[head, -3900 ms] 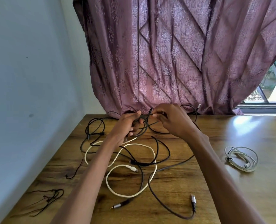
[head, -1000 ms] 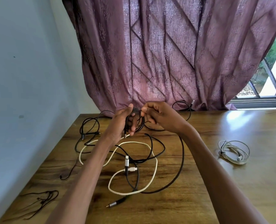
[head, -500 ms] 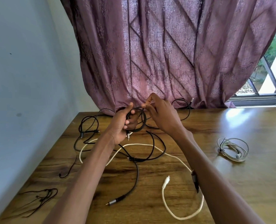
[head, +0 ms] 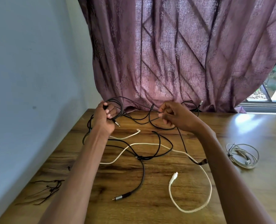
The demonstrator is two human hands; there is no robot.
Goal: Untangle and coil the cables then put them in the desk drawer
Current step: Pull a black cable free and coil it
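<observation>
Currently the step in hand is coiling one black cable [head: 151, 118], centre frame above the bench [head: 255, 126]. Left hand [head: 104, 118] grips the finished loops [head: 117, 109], jack plug hanging below the fist. Right hand [head: 172, 116] pinches the free run between fingertips. Tail [head: 185, 146] drops to the bench and crosses the white cable [head: 190, 159]. Next move, by judgement: feed the pinched run onto the loops, lifting the tail clear of the white cable. One tied coil [head: 242, 156] lies at right. No drawer is visible.

Two hands [head: 104, 117] [head: 174, 118]; one coiled grey cable bundle [head: 242, 155]; one white cable [head: 190, 180].
</observation>
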